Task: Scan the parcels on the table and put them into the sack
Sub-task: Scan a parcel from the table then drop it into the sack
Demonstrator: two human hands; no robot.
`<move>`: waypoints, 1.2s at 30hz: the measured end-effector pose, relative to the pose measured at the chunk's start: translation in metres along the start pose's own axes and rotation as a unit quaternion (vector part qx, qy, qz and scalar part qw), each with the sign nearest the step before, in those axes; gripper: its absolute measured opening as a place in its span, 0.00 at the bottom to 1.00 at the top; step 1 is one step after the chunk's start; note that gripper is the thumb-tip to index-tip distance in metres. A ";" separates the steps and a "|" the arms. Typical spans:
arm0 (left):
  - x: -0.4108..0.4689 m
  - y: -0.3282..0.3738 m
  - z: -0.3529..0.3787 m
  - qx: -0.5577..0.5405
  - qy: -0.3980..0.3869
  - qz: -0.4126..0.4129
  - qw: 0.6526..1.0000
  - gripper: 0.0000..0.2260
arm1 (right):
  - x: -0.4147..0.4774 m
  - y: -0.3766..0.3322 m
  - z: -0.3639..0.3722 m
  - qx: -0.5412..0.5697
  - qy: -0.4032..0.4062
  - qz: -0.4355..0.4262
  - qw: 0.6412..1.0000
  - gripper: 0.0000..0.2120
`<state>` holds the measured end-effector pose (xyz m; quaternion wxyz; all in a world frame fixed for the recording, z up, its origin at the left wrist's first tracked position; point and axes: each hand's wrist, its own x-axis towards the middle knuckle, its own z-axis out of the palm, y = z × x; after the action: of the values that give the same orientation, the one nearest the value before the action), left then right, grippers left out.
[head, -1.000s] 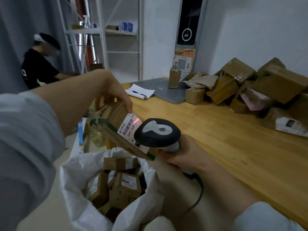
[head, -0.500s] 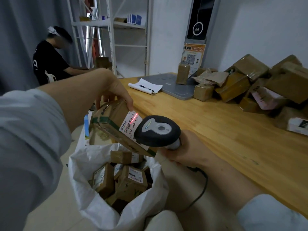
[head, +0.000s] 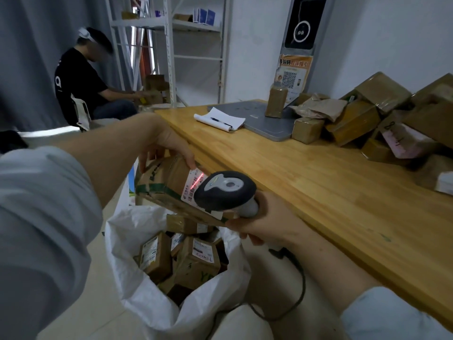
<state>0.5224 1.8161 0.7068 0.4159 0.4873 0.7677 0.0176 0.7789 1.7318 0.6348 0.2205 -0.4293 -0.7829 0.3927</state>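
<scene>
Above sack (head: 137, 285): left hand (head: 164, 141) grips parcel (head: 164, 185); right hand (head: 267, 219) grips scanner (head: 225, 190).

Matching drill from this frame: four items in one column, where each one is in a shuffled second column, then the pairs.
Items
1. barcode scanner
2. held parcel
3. notepad with pen
4. white sack

Places
A. on the floor beside the table, open, parcels inside
B. in the left hand, above the sack
C. lying on the wooden table, far end
D. in the right hand, red line on the label

Pairs: 1-D, 2-B, 3-C, 4-A
</scene>
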 end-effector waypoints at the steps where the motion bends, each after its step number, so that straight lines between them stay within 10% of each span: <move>1: -0.003 -0.001 0.006 -0.010 -0.008 -0.004 1.000 0.58 | 0.003 0.003 0.004 0.040 0.003 0.017 0.999 0.13; 12: 0.085 -0.117 0.086 -0.089 -0.009 -0.158 0.983 0.36 | 0.025 0.050 0.054 0.266 0.069 0.232 0.933 0.05; 23: 0.145 -0.140 0.160 -0.300 0.075 -0.137 0.941 0.26 | 0.058 0.093 0.074 0.323 0.051 0.317 0.890 0.06; 36: 0.208 -0.150 0.200 -0.156 0.144 -0.093 0.973 0.22 | 0.050 0.105 0.066 0.366 0.072 0.321 0.871 0.05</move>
<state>0.5061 1.8205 0.3820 0.3718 0.3349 0.8493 0.1683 0.7594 1.7800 0.5121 0.2796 -0.5728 -0.3841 0.6680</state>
